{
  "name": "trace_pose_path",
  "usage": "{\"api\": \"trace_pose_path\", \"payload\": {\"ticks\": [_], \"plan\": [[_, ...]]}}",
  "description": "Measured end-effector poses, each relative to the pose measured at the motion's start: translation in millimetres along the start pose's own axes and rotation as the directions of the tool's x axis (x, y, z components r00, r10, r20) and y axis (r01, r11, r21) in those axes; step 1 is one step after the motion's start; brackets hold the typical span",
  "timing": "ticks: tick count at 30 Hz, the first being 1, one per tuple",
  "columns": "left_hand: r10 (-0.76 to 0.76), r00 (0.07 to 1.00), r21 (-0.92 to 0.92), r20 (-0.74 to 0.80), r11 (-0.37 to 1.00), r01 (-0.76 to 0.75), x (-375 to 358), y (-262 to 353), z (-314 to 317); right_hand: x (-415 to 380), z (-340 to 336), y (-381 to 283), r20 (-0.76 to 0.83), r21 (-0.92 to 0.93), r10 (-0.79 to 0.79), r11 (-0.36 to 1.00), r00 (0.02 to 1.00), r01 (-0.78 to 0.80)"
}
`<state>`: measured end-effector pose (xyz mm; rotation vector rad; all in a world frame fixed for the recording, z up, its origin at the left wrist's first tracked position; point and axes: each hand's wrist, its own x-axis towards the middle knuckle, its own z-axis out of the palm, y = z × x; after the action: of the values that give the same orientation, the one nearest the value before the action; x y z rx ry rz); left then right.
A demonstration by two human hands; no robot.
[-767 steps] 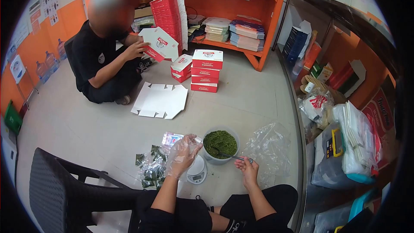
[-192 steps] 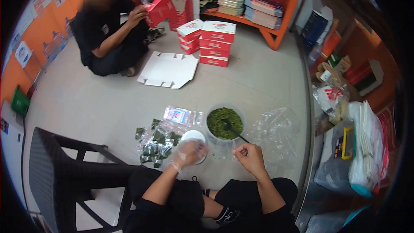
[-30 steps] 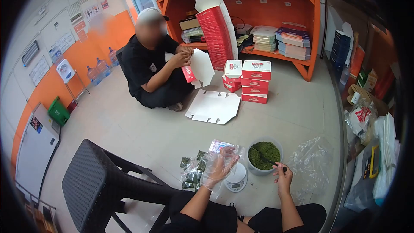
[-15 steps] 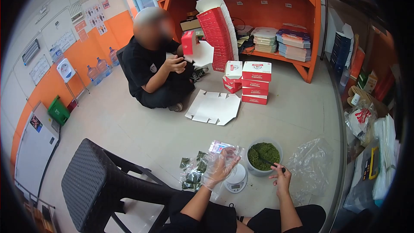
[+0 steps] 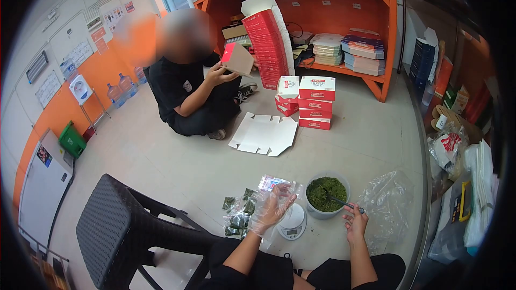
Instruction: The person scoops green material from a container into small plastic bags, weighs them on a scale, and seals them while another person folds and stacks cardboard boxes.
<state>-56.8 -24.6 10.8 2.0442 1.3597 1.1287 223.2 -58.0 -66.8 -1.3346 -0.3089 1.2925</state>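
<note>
While the spoon [image 5: 341, 202] dips into the green mix [image 5: 334, 188], its handle slants toward 4 o'clock, lightly held near the end by the bare right grip [image 5: 356, 225]. Scooping appears to be the step in hand. At the tub's [image 5: 323, 215] 8 o'clock sits the scale [image 5: 293, 223], just beside it. The left grip [image 5: 273, 210], in a clear glove, hovers by the scale's 10 o'clock side, fingers part curled – whether they hold clear film, I cannot tell. Filled packets [image 5: 236, 220] lie at the scale's 9 o'clock, and a clear bag [image 5: 388, 200] at the tub's 3. Lifting a load would call for a firmer hold and a level spoon – clear of the tub's rim, with the left grip steady.
</note>
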Motion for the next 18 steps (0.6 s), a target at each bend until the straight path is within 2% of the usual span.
{"api": "trace_pose_path", "payload": {"ticks": [3, 8, 11, 15, 18], "plan": [[0.015, 0.999, -0.050, -0.033, 0.999, -0.017, -2.1, -12.5, 9.0, 6.1, -8.7, 3.5, -0.004, 0.051, 0.024, 0.998, 1.000, -0.023], [-0.025, 1.000, -0.080, 0.013, 0.996, 0.026, -3.4, -24.1, 15.9, 8.5, -14.9, 4.3, 0.039, 0.135, 0.059, 0.989, 0.997, -0.064], [-0.033, 0.999, -0.111, 0.014, 0.993, 0.034, -2.4, -24.4, 20.0, 4.4, -14.9, 2.1, 0.032, 0.159, 0.030, 0.987, 0.999, -0.034], [-0.068, 0.995, -0.128, 0.079, 0.989, 0.078, 0.1, -15.7, 17.2, 8.3, -19.8, 7.7, 0.021, 0.196, 0.066, 0.978, 0.998, -0.069], [-0.073, 0.991, -0.029, 0.111, 0.997, 0.076, 3.9, -1.7, 9.5, 8.5, -20.2, 6.0, -0.007, 0.201, 0.072, 0.977, 0.997, -0.069]]}}
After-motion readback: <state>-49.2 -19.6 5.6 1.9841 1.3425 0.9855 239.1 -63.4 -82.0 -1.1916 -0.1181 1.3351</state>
